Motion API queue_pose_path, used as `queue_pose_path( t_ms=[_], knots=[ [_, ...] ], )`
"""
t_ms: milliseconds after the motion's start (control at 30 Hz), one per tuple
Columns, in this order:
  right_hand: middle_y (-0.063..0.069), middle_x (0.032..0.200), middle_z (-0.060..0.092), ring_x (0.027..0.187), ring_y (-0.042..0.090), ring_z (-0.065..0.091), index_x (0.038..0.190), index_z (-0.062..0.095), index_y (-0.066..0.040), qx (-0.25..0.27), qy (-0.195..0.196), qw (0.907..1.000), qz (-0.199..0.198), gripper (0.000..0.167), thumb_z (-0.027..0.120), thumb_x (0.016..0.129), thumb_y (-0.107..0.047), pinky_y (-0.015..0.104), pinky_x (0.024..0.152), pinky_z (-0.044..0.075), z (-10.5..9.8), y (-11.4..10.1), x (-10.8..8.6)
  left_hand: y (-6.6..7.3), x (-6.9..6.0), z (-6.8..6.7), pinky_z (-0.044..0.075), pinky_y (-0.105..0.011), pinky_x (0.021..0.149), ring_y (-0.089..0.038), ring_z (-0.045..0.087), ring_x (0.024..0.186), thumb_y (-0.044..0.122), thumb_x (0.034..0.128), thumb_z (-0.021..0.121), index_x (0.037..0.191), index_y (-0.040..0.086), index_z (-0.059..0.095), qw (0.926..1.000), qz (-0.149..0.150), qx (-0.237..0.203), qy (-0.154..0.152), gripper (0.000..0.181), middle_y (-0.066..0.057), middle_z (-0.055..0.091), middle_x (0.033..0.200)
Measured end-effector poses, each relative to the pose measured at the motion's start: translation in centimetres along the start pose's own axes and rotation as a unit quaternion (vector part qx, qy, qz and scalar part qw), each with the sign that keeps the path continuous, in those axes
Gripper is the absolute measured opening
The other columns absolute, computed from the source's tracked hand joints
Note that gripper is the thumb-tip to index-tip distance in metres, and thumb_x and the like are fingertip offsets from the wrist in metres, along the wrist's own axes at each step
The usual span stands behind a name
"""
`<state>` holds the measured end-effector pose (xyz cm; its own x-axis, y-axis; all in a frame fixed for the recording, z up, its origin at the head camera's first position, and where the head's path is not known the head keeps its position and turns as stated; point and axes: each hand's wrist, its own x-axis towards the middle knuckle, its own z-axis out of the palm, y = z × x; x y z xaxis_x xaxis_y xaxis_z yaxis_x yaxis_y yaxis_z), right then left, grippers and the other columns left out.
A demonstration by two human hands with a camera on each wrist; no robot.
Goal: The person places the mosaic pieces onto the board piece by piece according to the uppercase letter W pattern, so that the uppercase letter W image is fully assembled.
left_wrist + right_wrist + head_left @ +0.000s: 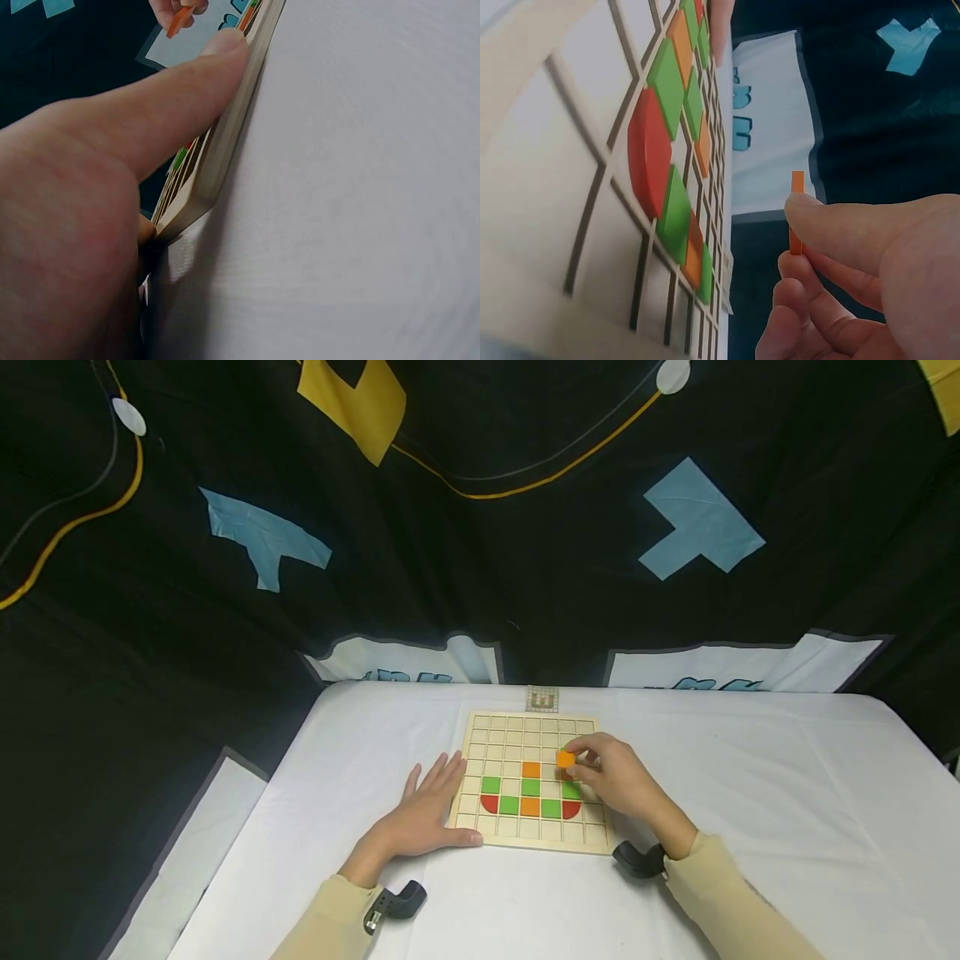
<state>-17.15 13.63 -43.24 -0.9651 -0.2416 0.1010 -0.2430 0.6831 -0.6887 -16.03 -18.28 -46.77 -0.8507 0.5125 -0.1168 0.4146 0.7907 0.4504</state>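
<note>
My right hand [615,775] pinches an orange square tile [566,759] between thumb and fingers, above the right part of a wooden grid board [532,843]. In the right wrist view the tile [797,180] is seen edge-on, apart from the board. My left hand [427,814] lies with fingers spread against the board's left edge, its thumb [217,56] on the front corner. Set in the grid are green tiles such as a middle one [530,787], orange tiles such as an upper one [531,769], and two red rounded pieces [489,804]. My right fingers hide some cells.
Behind the board lies a small card [542,699] with a grid pattern. White cloth [750,793] covers the table, and a black curtain [480,577] hangs beyond its far edge. Each wrist wears a dark device, such as the left one [401,902].
</note>
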Motion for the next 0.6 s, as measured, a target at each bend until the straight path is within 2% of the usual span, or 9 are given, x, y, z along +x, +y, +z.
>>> queue_pose_path(
  t_ms=[600],
  knots=[
    [0.007,0.112,0.068,0.086,0.018,0.059,0.114,0.072,-0.007,0.012,-0.005,0.9993,-0.034,0.024,0.075,0.091,-0.009,0.035,0.08,0.052,2.1,-1.4,2.0,-0.2,0.1,0.1,-0.01,-0.058,0.119,-0.027,-0.007,0.154,0.073,0.0814,0.065,0.161,0.004,0.01,1.0,-0.001,0.002,-0.004,0.119,-0.008,0.001,0.169]
  ],
)
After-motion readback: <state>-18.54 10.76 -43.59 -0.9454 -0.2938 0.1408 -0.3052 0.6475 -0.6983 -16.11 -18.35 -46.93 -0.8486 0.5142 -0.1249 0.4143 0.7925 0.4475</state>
